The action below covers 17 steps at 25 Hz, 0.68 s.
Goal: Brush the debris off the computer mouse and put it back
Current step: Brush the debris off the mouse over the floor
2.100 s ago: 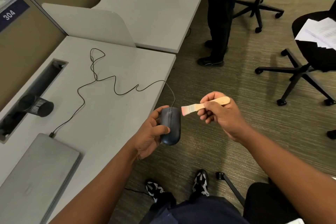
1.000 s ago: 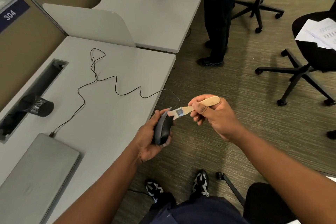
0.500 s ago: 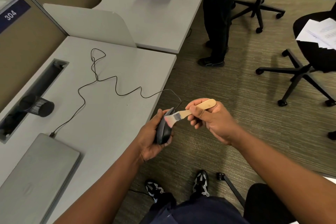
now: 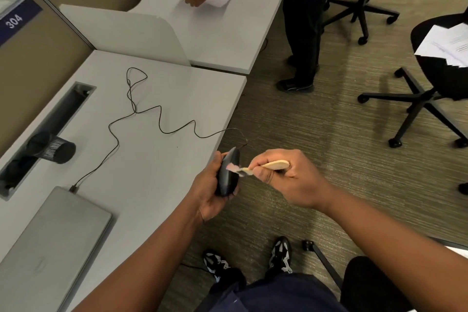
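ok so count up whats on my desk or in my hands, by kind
mouse: 1, gripped in the left hand
brush: 1, gripped in the right hand
laptop: 1, closed
cable: 1
black cup: 1, on its side
total: 5

My pale grey laminate desk (image 4: 152, 172) carries: a closed silver laptop (image 4: 50, 235), a thin black cable (image 4: 141, 114), a toppled black mesh cup (image 4: 54, 149).

grey desks (image 4: 157, 159), tan partitions (image 4: 38, 58), carpet (image 4: 316, 121), blk office chairs (image 4: 417, 99)
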Tool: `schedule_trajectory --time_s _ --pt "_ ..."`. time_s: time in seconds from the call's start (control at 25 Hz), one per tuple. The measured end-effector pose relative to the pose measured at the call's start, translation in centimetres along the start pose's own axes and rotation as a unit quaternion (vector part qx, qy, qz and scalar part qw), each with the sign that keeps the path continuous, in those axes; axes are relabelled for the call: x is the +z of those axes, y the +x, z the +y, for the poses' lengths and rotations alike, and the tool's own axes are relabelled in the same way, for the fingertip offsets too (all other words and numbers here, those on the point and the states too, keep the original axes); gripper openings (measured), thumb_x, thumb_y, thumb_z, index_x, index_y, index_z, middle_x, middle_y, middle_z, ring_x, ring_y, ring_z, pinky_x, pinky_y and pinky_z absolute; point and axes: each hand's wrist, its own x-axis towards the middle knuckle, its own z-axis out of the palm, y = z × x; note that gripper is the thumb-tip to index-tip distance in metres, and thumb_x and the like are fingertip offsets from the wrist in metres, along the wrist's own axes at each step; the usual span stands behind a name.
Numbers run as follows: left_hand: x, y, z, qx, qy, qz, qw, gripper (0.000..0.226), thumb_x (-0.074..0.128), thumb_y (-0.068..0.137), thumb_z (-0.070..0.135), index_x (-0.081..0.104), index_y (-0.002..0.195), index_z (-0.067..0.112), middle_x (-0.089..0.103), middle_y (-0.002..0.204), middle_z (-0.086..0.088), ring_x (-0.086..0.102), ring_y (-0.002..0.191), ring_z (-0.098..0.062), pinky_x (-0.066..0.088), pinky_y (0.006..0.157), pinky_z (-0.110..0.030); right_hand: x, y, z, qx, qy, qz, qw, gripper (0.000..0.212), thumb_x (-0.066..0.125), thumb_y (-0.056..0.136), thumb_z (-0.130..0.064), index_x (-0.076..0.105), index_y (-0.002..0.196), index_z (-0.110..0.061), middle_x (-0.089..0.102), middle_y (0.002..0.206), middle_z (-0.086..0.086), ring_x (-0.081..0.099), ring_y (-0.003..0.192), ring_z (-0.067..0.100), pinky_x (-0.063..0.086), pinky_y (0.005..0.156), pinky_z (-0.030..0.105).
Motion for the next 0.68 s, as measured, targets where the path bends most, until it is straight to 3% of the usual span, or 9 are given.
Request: schedule_trajectory --time_s 0.16,0.28,0.36,0.48,0.68 --pt "-0.1 0.4 0.4 -0.014 -0.059 0.018 0.998 0.053 0.055 0.106 0.051 0.059 0.14 0.01 0.063 0.125 -0.02 0.063 0.098 -0.028 0.063 0.058 -0.033 -0.4 0.2 -0.2 0.037 0.09 -0.06 0.993 0.012 0.069 0.098 -0.02 0.077 0.103 -0.012 0.073 0.081 0.0 0.064 0.07 0.012 0.052 0.063 0.028" --pt "-0.2 0.7 0.4 -0.004 -0.053 0.014 0.999 0.054 0.066 0.095 0.051 0.064 0.131 0.012 0.069 0.109 -0.018 0.066 0.091 -0.027 0.062 0.063 -0.034 0.2 0.4 0.1 0.019 0.054 0.059 0.997 0.014 0.069 0.1 -0.02 0.078 0.107 -0.014 0.074 0.088 -0.008 0.068 0.08 0.007 0.053 0.07 0.027" --pt "0.0 0.6 0.1 0.003 -0.041 0.005 0.999 0.059 0.073 0.082 0.051 0.066 0.126 0.012 0.069 0.101 -0.015 0.066 0.086 -0.025 0.06 0.063 -0.034 0.7 0.6 0.4 0.017 -0.006 0.094 0.995 0.015 0.07 0.099 -0.018 0.079 0.111 -0.013 0.072 0.093 -0.015 0.068 0.085 0.003 0.05 0.075 0.022" --pt "0.1 0.7 0.0 0.013 -0.053 0.01 0.998 0.054 0.075 0.081 0.048 0.065 0.121 0.012 0.065 0.097 -0.014 0.062 0.083 -0.024 0.056 0.065 -0.035 0.9 0.7 0.5 0.035 -0.011 0.043 0.998 0.014 0.071 0.098 -0.016 0.079 0.11 -0.013 0.07 0.089 -0.021 0.066 0.082 0.001 0.046 0.072 0.017" --pt "0.2 0.9 0.7 0.008 -0.123 0.024 0.992 0.053 0.073 0.09 0.043 0.064 0.129 0.008 0.062 0.112 -0.017 0.061 0.093 -0.026 0.057 0.072 -0.038 0.6 0.0 0.1 0.022 0.004 -0.017 1.0 0.012 0.07 0.099 -0.021 0.079 0.106 -0.016 0.07 0.087 -0.023 0.064 0.079 0.004 0.047 0.07 0.017"
